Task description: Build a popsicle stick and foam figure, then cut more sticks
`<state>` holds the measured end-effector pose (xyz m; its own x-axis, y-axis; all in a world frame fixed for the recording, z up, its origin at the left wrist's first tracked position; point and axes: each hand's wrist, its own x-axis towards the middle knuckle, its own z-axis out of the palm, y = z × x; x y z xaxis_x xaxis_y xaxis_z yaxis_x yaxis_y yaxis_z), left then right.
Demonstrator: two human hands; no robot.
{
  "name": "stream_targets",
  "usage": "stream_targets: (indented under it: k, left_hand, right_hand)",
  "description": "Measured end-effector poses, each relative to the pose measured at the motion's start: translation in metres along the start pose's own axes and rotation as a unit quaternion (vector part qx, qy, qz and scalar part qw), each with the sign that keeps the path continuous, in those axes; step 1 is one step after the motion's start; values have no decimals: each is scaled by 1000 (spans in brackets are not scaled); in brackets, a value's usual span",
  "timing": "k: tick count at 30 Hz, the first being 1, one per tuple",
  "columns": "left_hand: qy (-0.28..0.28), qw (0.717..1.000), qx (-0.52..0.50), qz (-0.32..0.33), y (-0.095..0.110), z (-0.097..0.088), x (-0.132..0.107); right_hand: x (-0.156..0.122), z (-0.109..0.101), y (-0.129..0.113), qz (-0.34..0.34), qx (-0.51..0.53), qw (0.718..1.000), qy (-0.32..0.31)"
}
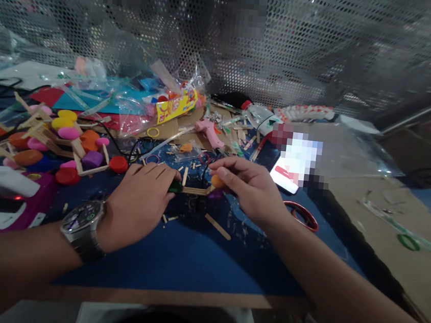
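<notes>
My left hand (140, 200), with a metal wristwatch (80, 222) on its wrist, rests on the blue table cover and pinches a green bottle cap (175, 187) at the left end of a wooden craft stick (195, 190). At the stick's right end my right hand (249, 188) pinches an orange cap (217, 181), with a purple cap (215, 195) just under it. Both hands have their fingers closed on this small stick-and-cap piece. A loose wooden stick (217, 226) lies on the cover just below the hands.
A heap of coloured caps glued to sticks (53, 142) fills the left. A pink glue gun (209, 130) lies behind the hands, beside plastic bags and a yellow packet (175, 107). Red-handled scissors (302, 215) lie right of my right hand. Perforated metal mesh (289, 46) stands behind.
</notes>
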<state>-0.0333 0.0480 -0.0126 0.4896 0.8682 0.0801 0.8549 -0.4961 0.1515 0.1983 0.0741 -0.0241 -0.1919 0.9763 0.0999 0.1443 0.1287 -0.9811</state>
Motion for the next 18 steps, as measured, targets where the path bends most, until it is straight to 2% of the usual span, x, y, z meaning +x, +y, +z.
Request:
stream_targets:
  k: [6, 18]
  left_hand:
    - [15, 1000, 5, 8, -1, 2, -1]
    - [6, 1000, -7, 0, -1, 1, 0]
  right_hand:
    - [-1, -2, 1, 7, 11, 1000, 2]
    - [-1, 0, 1, 2, 18, 1000, -8]
